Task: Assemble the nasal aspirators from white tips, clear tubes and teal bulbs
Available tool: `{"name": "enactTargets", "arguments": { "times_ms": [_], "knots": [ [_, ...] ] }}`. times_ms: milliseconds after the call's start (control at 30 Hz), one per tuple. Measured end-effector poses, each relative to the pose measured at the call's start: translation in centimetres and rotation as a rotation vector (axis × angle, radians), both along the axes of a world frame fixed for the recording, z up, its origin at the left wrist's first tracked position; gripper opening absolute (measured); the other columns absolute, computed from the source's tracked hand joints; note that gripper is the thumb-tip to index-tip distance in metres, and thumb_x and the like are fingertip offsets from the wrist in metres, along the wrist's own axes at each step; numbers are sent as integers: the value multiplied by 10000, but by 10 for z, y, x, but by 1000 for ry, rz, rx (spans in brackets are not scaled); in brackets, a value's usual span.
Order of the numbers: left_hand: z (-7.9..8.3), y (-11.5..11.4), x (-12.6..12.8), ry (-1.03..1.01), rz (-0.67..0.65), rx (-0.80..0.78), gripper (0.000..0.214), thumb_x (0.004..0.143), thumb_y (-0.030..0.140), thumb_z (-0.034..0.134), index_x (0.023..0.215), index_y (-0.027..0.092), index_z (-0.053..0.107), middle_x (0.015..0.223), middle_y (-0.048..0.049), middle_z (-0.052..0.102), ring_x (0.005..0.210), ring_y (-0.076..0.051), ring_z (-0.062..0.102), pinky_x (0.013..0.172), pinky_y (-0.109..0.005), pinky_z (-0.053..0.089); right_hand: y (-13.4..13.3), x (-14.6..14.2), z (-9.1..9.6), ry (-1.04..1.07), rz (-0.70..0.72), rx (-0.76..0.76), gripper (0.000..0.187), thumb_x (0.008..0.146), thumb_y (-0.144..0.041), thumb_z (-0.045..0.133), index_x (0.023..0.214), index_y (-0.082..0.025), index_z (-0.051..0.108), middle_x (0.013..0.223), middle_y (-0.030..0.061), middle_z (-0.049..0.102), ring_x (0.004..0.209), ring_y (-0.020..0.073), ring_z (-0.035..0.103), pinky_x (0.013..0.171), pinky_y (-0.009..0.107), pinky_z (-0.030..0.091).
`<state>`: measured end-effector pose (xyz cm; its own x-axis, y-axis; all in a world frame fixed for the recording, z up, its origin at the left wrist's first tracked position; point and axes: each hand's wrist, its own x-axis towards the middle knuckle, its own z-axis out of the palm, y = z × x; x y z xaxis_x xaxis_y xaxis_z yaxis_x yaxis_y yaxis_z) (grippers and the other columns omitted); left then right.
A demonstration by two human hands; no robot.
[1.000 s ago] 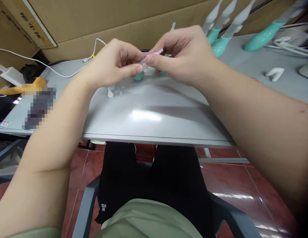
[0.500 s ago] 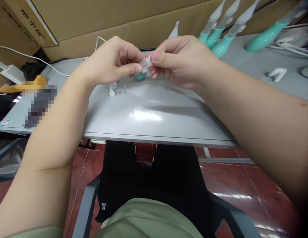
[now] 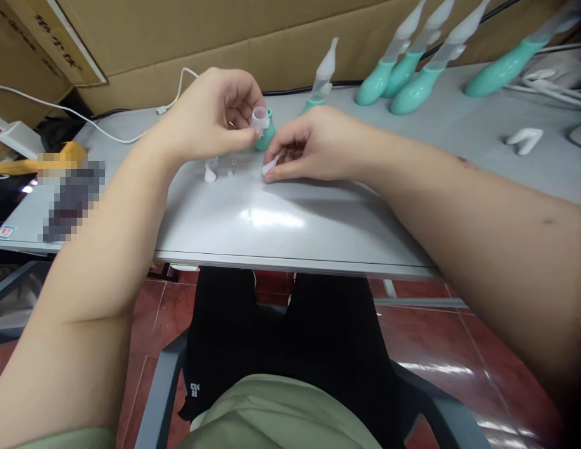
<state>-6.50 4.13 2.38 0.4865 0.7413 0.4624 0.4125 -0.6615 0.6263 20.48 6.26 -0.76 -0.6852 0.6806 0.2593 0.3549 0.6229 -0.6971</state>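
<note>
A cardboard wall (image 3: 271,37) rises beyond both grips, with the grey table (image 3: 318,243) spread beneath them. The left hand (image 3: 215,115) and right hand (image 3: 321,146) are near each other, the right lower and closer to the table's front edge. Three green bulbs (image 3: 406,70) with clear necks and white tips stand to the right of the grips, a fourth (image 3: 503,70) farther right. Another assembled bulb (image 3: 324,78) stands just beyond the right hand, its base hidden. A plain green bulb (image 3: 268,137) sits close behind the left thumb; whether the hand touches it, I cannot tell. Well right of the grips lies a white hook (image 3: 524,141). The left thumb and fingers pinch a clear tube (image 3: 259,117), mouth upward. The right thumb and fingers are closed on a white tip (image 3: 270,166). Below the left hand are a white cone (image 3: 210,173) and tiny white bits (image 3: 230,174).
</note>
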Motion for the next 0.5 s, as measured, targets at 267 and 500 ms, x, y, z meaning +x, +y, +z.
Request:
{"name": "enactTargets", "arguments": {
  "times_ms": [267,500],
  "knots": [
    [5,-10,11,-72,45,-100,437,813,543,1199,916,332,831,986,-66,903,922,-335,814,827,-543,596,-9,0,13,204,-152,-3,384,999,82,1027,838,-242,900,751,-16,759,692,153,598,650,344,442],
    [1,-10,18,-143,54,-235,516,735,664,1252,923,388,858,979,-65,915,1044,-416,858,1009,-642,647,-14,-14,11,554,-214,-134,472,989,132,981,767,-254,823,741,-2,749,652,161,627,690,349,564]
  ]
}}
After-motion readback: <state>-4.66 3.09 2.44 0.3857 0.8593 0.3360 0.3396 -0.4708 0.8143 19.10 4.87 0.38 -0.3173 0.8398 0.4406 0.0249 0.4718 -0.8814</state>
